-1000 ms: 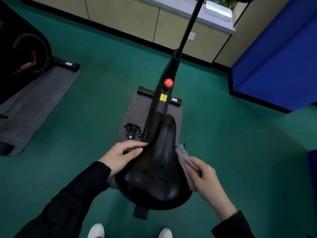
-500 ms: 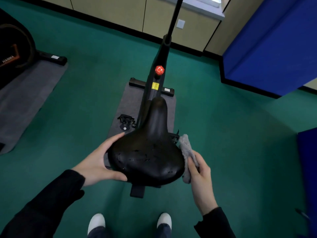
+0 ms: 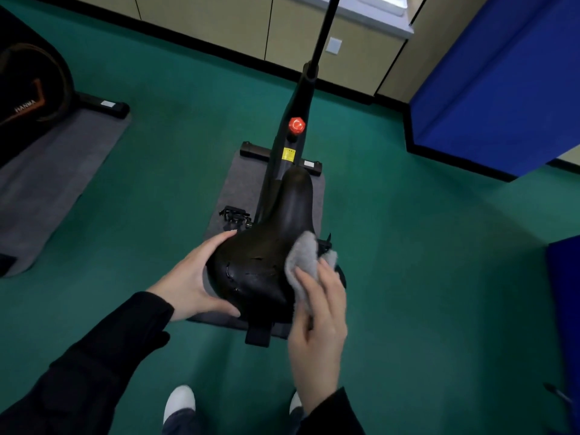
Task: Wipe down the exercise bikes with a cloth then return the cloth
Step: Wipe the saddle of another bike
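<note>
Across the green floor point(image 3: 150, 189) stand two machines, each on a grey mat. Behind them run beige cabinets point(image 3: 219, 23) with a black skirting, and a blue padded block point(image 3: 502, 89) fills the right side. At the left edge sits a second exercise bike point(image 3: 28, 89), its black flywheel housing lettered HANMA, well apart from the one being cleaned. The near exercise bike point(image 3: 295, 127) rises from its mat point(image 3: 241, 183), its black post leading up out of view, with a red knob point(image 3: 296, 124) and a yellow sticker point(image 3: 288, 154) on the frame and a pedal point(image 3: 233, 214) showing at the left. Its black saddle point(image 3: 263, 262) sits in the centre and hides the frame below it. The left hand point(image 3: 191, 281) cups the saddle's left flank, fingers together along the edge and thumb under the rear. The right hand point(image 3: 320, 321) presses a grey cloth point(image 3: 304, 262) flat against the saddle's right rear, fingers slightly spread over it. White shoe tips point(image 3: 180, 400) show below.
</note>
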The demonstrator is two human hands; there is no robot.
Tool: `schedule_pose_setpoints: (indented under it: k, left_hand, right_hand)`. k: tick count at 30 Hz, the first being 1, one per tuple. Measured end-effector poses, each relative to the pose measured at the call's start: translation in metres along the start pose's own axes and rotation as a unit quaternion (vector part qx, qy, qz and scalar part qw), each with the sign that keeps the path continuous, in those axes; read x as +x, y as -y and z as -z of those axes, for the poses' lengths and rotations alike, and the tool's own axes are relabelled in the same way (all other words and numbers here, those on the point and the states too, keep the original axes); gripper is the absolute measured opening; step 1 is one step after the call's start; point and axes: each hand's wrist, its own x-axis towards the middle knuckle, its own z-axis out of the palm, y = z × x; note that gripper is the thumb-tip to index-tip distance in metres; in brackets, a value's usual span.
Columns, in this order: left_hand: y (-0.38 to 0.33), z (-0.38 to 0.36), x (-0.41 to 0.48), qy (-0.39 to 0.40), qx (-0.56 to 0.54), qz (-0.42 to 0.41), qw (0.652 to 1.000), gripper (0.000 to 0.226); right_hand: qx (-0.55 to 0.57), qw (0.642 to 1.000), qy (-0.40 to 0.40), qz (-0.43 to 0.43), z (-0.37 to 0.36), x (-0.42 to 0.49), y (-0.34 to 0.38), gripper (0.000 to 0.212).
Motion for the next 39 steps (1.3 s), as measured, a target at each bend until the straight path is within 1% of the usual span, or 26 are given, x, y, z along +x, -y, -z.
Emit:
schedule_pose_setpoints:
  k: [2, 4, 5, 7, 8, 9, 10, 11, 13, 15, 16, 18, 20, 22, 24, 27, 30, 32, 36, 39]
  left_hand:
    - [0.0, -0.001, -0.001, -0.003, -0.005, 0.0, 1.0, 0.118]
    - [-0.001, -0.001, -0.001, -0.004, -0.008, 0.002, 1.0, 0.117]
    - [0.0, -0.001, -0.001, -0.004, -0.008, 0.002, 1.0, 0.116]
    - [0.0, -0.001, -0.001, -0.003, -0.012, 0.002, 1.0, 0.116]
    - [0.0, -0.001, 0.0, -0.003, -0.014, 0.001, 1.0, 0.116]
    - [0.001, -0.001, 0.0, -0.003, -0.016, 0.001, 1.0, 0.116]
    - [0.001, -0.001, -0.001, -0.004, -0.017, 0.001, 1.0, 0.115]
    - [0.001, -0.001, -0.001, -0.004, -0.019, 0.003, 1.0, 0.115]
    - [0.002, -0.001, -0.001, -0.003, -0.023, 0.002, 1.0, 0.114]
    - [0.003, -0.002, -0.001, -0.003, -0.022, -0.002, 1.0, 0.114]
    - [0.003, -0.003, -0.001, -0.007, -0.02, -0.001, 1.0, 0.115]
    - [0.004, -0.004, -0.002, -0.014, -0.02, 0.005, 1.0, 0.116]
    - [0.005, -0.005, -0.003, -0.02, -0.03, 0.01, 0.999, 0.117]
    - [0.005, -0.007, -0.005, -0.03, -0.033, 0.009, 0.999, 0.117]
    - [0.005, -0.008, -0.007, -0.04, -0.039, 0.008, 0.998, 0.117]
    - [0.007, -0.011, -0.007, -0.048, -0.049, 0.006, 0.998, 0.117]
    - [0.009, -0.013, -0.009, -0.053, -0.069, 0.006, 0.996, 0.116]
    - [0.01, -0.014, -0.009, -0.054, -0.072, 0.002, 0.996, 0.117]
    - [0.012, -0.014, -0.008, -0.058, -0.06, -0.002, 0.997, 0.117]
    - [0.011, -0.014, -0.008, -0.063, -0.058, -0.01, 0.996, 0.117]
  right_hand:
    - [-0.03, 0.995, 0.074, 0.052, 0.003, 0.021, 0.002, 0.034]
    - [-0.054, 0.992, 0.101, 0.052, 0.006, 0.04, -0.005, 0.033]
    - [-0.057, 0.994, 0.094, 0.025, 0.008, 0.045, -0.008, 0.034]
    - [-0.051, 0.996, 0.049, -0.046, 0.01, 0.041, -0.009, 0.037]
    - [-0.052, 0.996, 0.019, -0.067, 0.01, 0.033, -0.007, 0.037]
    - [-0.058, 0.996, -0.002, -0.067, 0.009, 0.023, -0.004, 0.037]
    - [-0.066, 0.997, -0.009, -0.047, 0.007, 0.012, 0.001, 0.037]
    - [-0.067, 0.998, 0.001, -0.013, 0.004, 0.003, 0.007, 0.037]
    - [-0.055, 0.995, 0.057, 0.056, 0.001, -0.004, 0.016, 0.04]
    - [-0.066, 0.987, 0.118, 0.088, -0.001, 0.015, 0.017, 0.038]
    - [-0.079, 0.983, 0.138, 0.087, -0.001, 0.029, 0.015, 0.036]
    - [-0.101, 0.982, 0.153, 0.044, -0.001, 0.058, 0.012, 0.033]
    - [-0.1, 0.984, 0.146, -0.01, -0.002, 0.074, 0.012, 0.034]
    - [-0.1, 0.987, 0.125, -0.019, -0.007, 0.068, 0.018, 0.035]
    - [-0.086, 0.988, 0.126, 0.021, -0.012, 0.051, 0.026, 0.034]
    - [-0.038, 0.98, 0.175, 0.085, -0.008, 0.033, 0.028, 0.033]
    - [-0.028, 0.971, 0.206, 0.119, 0.007, 0.028, 0.021, 0.035]
    - [-0.038, 0.975, 0.195, 0.101, 0.007, 0.032, 0.019, 0.034]
    - [-0.043, 0.983, 0.172, 0.044, -0.018, 0.049, 0.035, 0.026]
    - [-0.045, 0.985, 0.162, 0.028, -0.029, 0.054, 0.044, 0.027]
